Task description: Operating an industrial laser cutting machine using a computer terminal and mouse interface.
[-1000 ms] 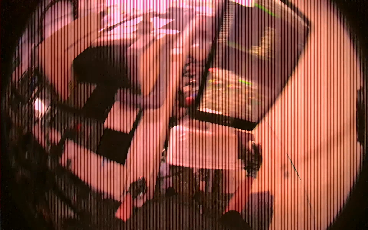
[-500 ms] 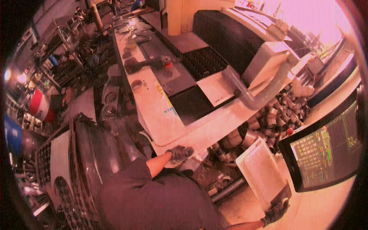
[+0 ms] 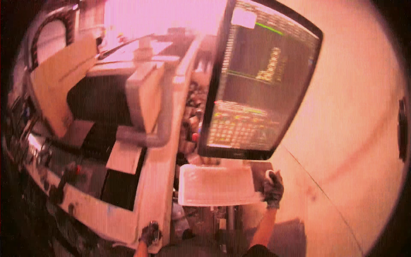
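Observation:
My right hand (image 3: 274,190), in a dark glove, is closed over a pale computer mouse (image 3: 269,174) on a dark pad (image 3: 259,170). Just left of it lies a white keyboard-like panel (image 3: 216,185), its keys too faint to make out. Above the panel stands a large black-framed monitor (image 3: 261,81), lit with green and yellow lines. My left hand (image 3: 150,234), gloved too, is at the near corner of the machine's pale frame (image 3: 158,188). Its fingers are blurred, so whether it holds anything is unclear.
Inside the machine at left are dark and pale panels (image 3: 124,156). A bent grey tube (image 3: 160,132) and a pale housing (image 3: 145,94) rise over its far end. Many small round parts (image 3: 195,115) are heaped between machine and monitor. A pale wall (image 3: 342,107) fills the right.
The view has swung right, bringing the monitor and my right hand nearer the middle. My right hand stays beside the white panel; my left stays at the machine's corner.

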Motion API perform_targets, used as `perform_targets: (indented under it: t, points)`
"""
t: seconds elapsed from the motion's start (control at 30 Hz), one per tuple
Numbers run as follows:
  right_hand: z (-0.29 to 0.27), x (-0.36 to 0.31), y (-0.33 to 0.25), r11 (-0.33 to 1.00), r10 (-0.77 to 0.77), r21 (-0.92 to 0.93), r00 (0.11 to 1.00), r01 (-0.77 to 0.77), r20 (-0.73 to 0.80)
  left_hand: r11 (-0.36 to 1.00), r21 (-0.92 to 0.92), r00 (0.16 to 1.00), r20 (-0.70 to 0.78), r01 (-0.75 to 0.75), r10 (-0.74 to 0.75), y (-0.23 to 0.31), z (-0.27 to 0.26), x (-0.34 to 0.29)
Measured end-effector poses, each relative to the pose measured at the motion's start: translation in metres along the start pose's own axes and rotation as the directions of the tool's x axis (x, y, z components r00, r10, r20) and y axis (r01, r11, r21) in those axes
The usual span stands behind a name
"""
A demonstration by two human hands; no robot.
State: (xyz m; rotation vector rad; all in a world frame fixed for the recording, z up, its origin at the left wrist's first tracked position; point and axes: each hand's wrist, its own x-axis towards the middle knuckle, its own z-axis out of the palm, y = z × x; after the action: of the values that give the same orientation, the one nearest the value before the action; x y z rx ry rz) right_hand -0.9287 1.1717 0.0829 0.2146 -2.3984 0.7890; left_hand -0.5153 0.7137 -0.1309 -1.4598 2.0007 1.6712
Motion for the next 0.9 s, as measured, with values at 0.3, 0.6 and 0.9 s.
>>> perform_targets:
  t: [0.3, 0.6, 0.9]
  points:
    - [-0.011, 0.003, -0.033, 0.991, 0.027, -0.127, 1.0, -0.028, -0.007, 0.852, -0.492, 0.967, 0.248, 0.181, -0.062, -0.008, -0.006, 0.007]
    - [-0.01, 0.002, -0.025, 0.996, 0.009, -0.086, 1.0, -0.009, -0.005, 0.834, -0.502, 0.97, 0.196, 0.228, -0.147, -0.013, 0.0, 0.013]
    - [-0.013, 0.002, -0.032, 0.991, 0.052, -0.123, 0.999, -0.05, 0.015, 0.843, -0.508, 0.975, 0.206, 0.176, -0.079, -0.019, -0.001, 0.019]
